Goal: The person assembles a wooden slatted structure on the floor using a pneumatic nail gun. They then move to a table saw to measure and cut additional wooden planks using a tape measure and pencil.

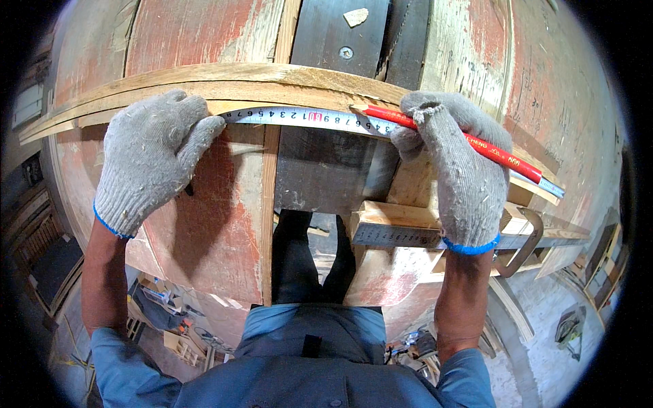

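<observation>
A measuring tape [309, 117] is seen stretched along a pale wooden strip [224, 85] that runs in a shallow arc across the upper half of the frame, from the far left edge toward the right. The left hand [151, 158], in a grey knitted glove with a blue cuff, is laid flat at centre left, its fingers closed together and its fingertip pressed on the left end of the tape where it lies against the strip. The right hand [457, 168], gloved the same way, is shown at centre right, curled narrowly around a red pencil [479, 144]. The pencil is held slanted, its sharpened tip pointed up and to the left and set on or just above the tape near the strip's lower edge; whether the tip touches cannot be told. The pencil's rear end is seen reaching down toward the right edge, beside the tape's farther run.

Below the right hand, a metal square with a ruled blade [398, 235] is seen lying across a short block of wood [391, 212], and a curved metal handle [524, 248] is visible just to the right of the wrist. Beneath the strip, a workbench of worn boards with faded red paint [204, 224] is shown, with a dark panel [326, 163] at centre. At the bottom of the frame, the person's blue shirt [299, 370] and dark trousers are visible, with a littered floor at lower left.
</observation>
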